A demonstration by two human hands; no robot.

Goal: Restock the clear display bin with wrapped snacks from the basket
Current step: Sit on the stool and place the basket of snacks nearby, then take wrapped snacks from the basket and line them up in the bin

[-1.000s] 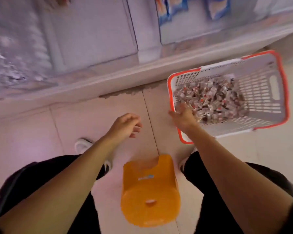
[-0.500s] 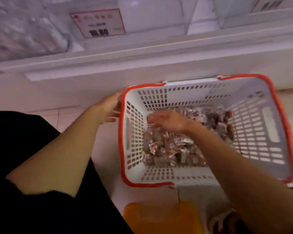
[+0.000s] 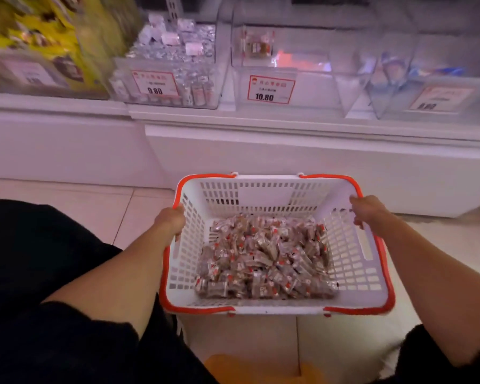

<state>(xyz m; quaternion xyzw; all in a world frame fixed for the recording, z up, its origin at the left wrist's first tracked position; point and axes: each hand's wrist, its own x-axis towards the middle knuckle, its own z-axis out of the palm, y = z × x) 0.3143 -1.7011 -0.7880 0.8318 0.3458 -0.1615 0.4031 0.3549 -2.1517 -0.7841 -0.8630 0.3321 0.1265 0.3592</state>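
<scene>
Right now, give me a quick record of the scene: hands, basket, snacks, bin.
left hand: grips the basket's left rim
right hand: grips the basket's right rim
basket: white with red rim, in front of the shelf
snacks: wrapped, piled on the basket floor
bin: clear, tagged 10.80, nearly empty, a few packs at the back

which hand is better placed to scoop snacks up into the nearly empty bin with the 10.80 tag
Probably the right hand. Both hands grip the white, red-rimmed plastic basket of wrapped snacks, but the clear display bin sits above its right half; the left hand can steady it.
</scene>
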